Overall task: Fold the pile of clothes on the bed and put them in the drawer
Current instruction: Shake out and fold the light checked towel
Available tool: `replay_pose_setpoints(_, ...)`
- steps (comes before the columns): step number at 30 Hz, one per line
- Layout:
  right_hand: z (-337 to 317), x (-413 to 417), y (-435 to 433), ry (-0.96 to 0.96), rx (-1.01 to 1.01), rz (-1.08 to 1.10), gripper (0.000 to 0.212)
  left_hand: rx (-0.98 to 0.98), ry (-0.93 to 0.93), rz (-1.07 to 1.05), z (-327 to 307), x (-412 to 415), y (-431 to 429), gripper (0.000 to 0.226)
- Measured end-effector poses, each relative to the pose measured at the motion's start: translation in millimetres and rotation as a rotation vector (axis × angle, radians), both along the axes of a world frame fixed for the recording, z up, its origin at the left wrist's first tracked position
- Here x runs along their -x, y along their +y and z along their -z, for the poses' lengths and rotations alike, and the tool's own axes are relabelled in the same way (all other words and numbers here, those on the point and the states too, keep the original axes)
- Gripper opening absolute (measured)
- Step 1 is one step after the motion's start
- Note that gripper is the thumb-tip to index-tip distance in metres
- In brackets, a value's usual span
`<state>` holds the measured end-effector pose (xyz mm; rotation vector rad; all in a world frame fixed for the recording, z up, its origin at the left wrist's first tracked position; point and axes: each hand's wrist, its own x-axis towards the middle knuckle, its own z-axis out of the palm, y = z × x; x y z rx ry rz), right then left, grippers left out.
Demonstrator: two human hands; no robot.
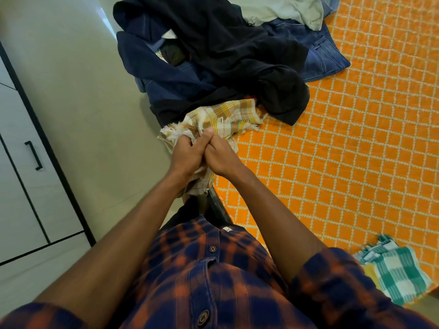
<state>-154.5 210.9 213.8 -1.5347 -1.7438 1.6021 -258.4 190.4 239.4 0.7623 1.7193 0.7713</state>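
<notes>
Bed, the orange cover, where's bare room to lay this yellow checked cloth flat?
The stretch of orange cover right of the yellow checked cloth is bare, bordered by the jeans beyond and the green checked cloth nearer you. The bed's left edge is crowded: the dark clothes pile sits there, overlapping the yellow cloth.

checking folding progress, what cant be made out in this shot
Head view:
yellow checked towel: its lower part is hidden by the left hand and right hand gripping it.
clothes under the black garment: covered by it.
pale garment: cut off by the top edge.
cabinet: inside hidden by its closed front.
</notes>
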Motion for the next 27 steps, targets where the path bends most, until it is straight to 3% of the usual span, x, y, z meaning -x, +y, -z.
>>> replay_pose_setpoints(4,0.4,-4.3,-2.7,-0.117,-0.135,-0.110,0.035,0.071,-0.005,-0.013,2.3,-0.1,3.8,0.040)
replay_pose_setpoints(9,8.8,-7.9,-3.4,-0.041,-0.207,-0.041,0.041,-0.100,0.386,0.228,-8.0,15.2,3.6,0.036)
replay_pose_setpoints(11,13.2,-6.1,-7.5,-0.130,-0.324,-0.033,0.043,-0.175,0.413,0.200,-19.7,21.4,5.6,0.034)
replay_pose_setpoints(14,13.8,12.2,-13.9,-0.271,-0.440,0.094,0.032,-0.149,0.140,-0.037,-39.0,28.6,11.0,0.030)
replay_pose_setpoints(17,15.5,26.3,-10.4,-0.353,-0.376,0.270,0.014,-0.152,-0.060,-0.334,-57.9,49.4,17.9,0.026)
replay_pose_setpoints(22,42.5,9.4,-1.2,-0.606,-0.271,0.282,0.016,-0.349,-0.432,-0.699,-95.8,123.3,17.9,0.021)
replay_pose_setpoints(24,49.0,2.7,1.3,-0.688,-0.203,0.267,0.027,-0.426,-0.479,-0.759,-108.3,155.0,14.0,0.023)
replay_pose_setpoints(27,56.0,-7.6,5.9,-0.748,-0.151,0.317,0.022,-0.564,-0.576,-0.877,-125.0,208.9,-0.9,0.024)
